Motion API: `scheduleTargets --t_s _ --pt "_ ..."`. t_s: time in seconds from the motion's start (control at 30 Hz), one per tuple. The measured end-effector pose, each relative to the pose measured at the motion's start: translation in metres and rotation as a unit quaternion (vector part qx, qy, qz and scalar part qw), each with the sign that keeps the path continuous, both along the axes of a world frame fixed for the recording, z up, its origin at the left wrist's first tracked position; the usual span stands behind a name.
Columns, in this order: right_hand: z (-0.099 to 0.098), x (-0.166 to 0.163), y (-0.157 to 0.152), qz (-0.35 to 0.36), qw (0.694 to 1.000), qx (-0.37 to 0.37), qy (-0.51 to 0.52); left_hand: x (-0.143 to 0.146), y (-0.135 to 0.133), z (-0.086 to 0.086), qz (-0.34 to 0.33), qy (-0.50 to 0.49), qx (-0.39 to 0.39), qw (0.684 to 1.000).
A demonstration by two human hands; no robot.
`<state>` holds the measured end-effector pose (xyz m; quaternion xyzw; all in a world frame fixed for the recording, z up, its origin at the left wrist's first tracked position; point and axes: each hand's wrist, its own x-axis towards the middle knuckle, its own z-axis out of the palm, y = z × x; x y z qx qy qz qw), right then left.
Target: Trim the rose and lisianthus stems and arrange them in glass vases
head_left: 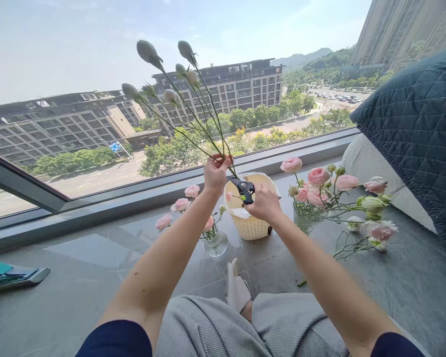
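My left hand is shut around a bunch of long green stems topped with pale closed flower buds. My right hand grips black-handled pruning shears, whose head sits against the lower stems. Just below both hands stands a cream woven basket. To its left, a small glass vase holds pink roses, and a larger glass vase to its right holds a fuller bunch of pink flowers. The shears' blades are partly hidden by my right hand.
The grey stone sill runs beneath a long window overlooking buildings and trees. A dark quilted cushion leans at the right. A teal flat object lies at the left edge. My grey-trousered legs and a white slipper are below.
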<state>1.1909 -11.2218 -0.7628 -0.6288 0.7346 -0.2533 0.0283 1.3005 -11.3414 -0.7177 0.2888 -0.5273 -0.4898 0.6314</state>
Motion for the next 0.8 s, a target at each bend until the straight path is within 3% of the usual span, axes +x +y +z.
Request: scheduleTargets --t_s 0.47,0.57,0.8 --pt "-0.008 -0.013 -0.022 0.008 0.996 0.077 0.035 -0.016 -0.032 -0.027 0.030 -0.047 0.082 0.995" --pt "0.003 -0.016 -0.026 -0.002 0.996 0.080 0.023 -0.023 -0.036 -0.013 0.035 -0.050 0.090 0.994" --pt "0.054 -0.023 -0.030 -0.018 0.999 0.026 0.023 -0.027 -0.054 0.050 0.001 -0.062 -0.009 0.998"
